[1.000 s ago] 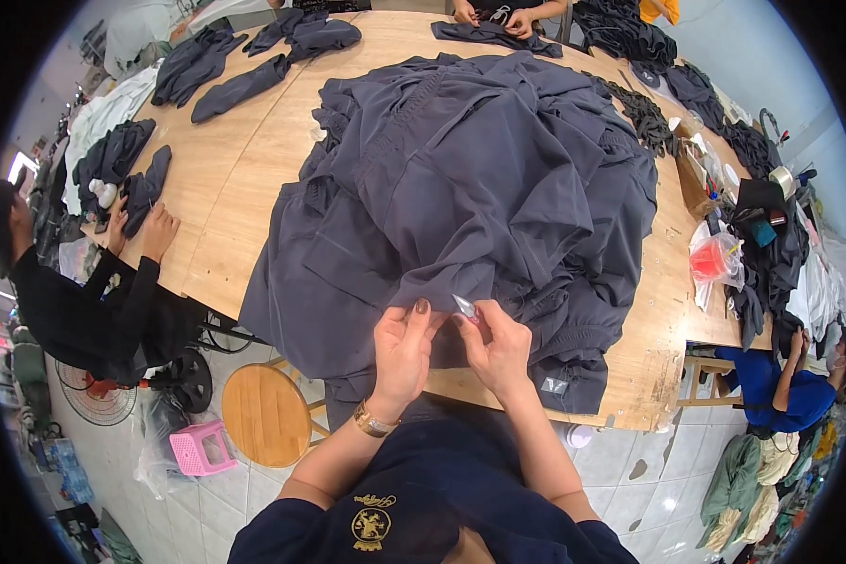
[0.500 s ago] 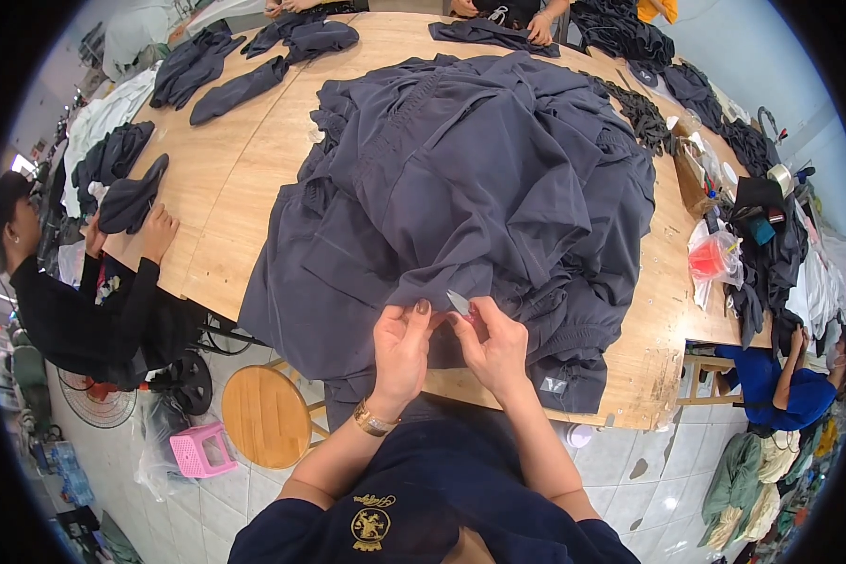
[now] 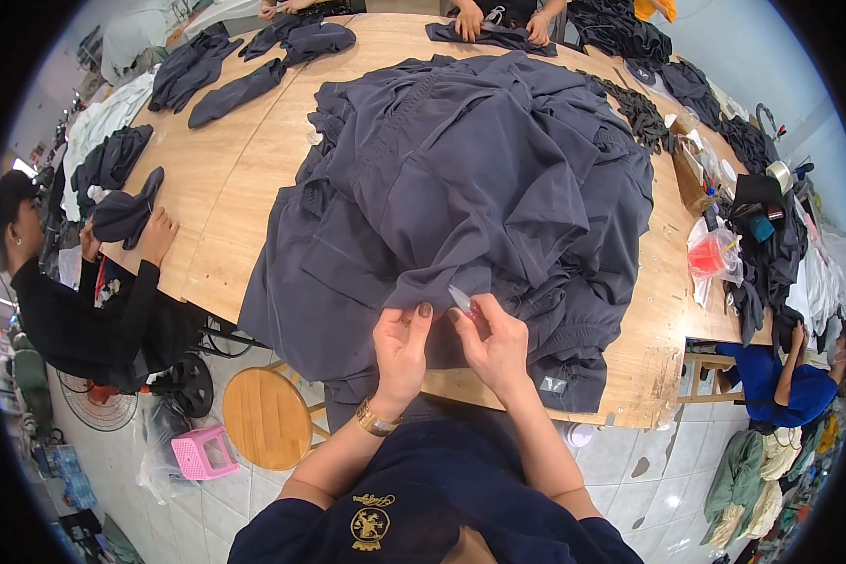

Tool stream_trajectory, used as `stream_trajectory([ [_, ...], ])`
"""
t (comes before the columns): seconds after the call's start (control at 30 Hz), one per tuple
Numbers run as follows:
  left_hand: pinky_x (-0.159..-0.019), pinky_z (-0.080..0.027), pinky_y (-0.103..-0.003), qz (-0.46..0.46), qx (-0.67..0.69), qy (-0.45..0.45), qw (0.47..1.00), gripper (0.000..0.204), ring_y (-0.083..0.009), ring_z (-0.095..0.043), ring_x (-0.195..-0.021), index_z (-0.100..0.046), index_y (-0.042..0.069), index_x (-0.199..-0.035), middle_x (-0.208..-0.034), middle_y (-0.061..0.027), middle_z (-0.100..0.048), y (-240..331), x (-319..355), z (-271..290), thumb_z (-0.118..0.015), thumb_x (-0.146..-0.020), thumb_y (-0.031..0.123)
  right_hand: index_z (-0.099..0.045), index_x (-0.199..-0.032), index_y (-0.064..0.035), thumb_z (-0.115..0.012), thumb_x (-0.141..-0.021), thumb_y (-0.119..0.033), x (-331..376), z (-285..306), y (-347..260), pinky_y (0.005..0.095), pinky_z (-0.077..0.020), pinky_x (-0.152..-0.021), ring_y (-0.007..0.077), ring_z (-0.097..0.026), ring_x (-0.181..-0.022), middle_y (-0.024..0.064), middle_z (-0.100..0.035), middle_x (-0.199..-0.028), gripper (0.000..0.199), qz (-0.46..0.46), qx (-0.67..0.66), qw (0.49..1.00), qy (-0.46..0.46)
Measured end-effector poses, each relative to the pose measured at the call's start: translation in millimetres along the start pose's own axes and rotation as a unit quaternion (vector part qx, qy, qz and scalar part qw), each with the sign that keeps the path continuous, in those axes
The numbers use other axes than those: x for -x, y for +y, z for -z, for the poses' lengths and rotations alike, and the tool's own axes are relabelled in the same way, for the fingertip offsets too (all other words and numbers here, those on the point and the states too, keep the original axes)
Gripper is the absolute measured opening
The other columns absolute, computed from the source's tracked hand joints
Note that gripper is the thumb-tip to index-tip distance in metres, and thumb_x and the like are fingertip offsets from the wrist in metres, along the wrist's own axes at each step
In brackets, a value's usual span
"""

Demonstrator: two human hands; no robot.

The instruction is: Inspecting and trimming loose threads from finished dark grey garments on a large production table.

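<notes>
A large heap of dark grey garments, some with gathered elastic waistbands, covers the middle of the wooden table. At its near edge, my left hand is closed in a pinch on a fold of dark grey cloth. Close beside it, my right hand grips a pair of thread snips. Their pointed silver blades stick up past my thumb and lie against the cloth; a bit of reddish handle shows between my fingers. Any thread at the fingertips is too small to make out.
A person in black handles a dark cloth piece on the left. Other hands work at the far edge. A round wooden stool and pink plastic stool stand lower left. A red container in plastic sits at right.
My hands have barely shifted and keep the same holds. Across the table, a co-worker's hand has come onto the dark garment there. On the left, the person has turned the cloth piece slightly.
</notes>
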State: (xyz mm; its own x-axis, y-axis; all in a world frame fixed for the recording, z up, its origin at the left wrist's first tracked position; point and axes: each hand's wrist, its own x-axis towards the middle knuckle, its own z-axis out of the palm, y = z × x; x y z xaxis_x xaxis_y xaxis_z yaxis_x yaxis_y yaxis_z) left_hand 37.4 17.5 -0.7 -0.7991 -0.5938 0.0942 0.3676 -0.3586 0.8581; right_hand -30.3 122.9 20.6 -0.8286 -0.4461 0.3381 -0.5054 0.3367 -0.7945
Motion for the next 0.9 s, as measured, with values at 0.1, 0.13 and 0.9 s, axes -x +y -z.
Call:
stream_trajectory([
  [0.1, -0.088, -0.049, -0.034, 0.023, 0.015, -0.003, 1.000, 0.023, -0.0168, -0.058, -0.101, -0.051, 0.000, -0.115, -0.109, -0.0095, -0.060, 2.1, -1.0, -1.1, -0.048, -0.095, 0.011, -0.053, -0.079, -0.0031, -0.065, -0.084, -0.022, 0.5, -2.5, 5.5, 0.0289, -0.0381, -0.044, 0.0208, -0.049, -0.043, 0.0076, -0.049, -0.052, 0.023, -0.054, -0.075, 0.996, 0.015],
  [0.13, -0.088, -0.049, -0.034, 0.023, 0.015, -0.004, 1.000, 0.023, -0.0168, -0.058, -0.101, -0.051, 0.000, -0.115, -0.109, -0.0095, -0.060, 3.2, -1.5, -2.4, -0.048, -0.095, 0.011, -0.053, -0.080, -0.0027, -0.064, -0.085, -0.023, 0.7, -3.0, 7.7, 0.0288, -0.0374, -0.044, 0.0207, -0.047, -0.042, 0.0078, -0.047, -0.051, 0.024, -0.067, -0.121, 0.990, 0.036],
  [0.9, -0.090, -0.047, -0.034, 0.023, 0.054, 0.003, 0.998, 0.025, -0.0177, -0.057, -0.103, -0.049, -0.001, -0.117, -0.112, -0.0097, -0.058, 1.1, -3.6, 1.0, -0.045, -0.096, 0.011, -0.053, -0.079, -0.0043, -0.065, -0.082, -0.025, 0.7, 2.0, 3.9, 0.0314, -0.0398, -0.043, 0.0231, -0.055, -0.046, 0.0077, -0.055, -0.057, 0.024, 0.022, 0.021, 0.999, -0.026],
])
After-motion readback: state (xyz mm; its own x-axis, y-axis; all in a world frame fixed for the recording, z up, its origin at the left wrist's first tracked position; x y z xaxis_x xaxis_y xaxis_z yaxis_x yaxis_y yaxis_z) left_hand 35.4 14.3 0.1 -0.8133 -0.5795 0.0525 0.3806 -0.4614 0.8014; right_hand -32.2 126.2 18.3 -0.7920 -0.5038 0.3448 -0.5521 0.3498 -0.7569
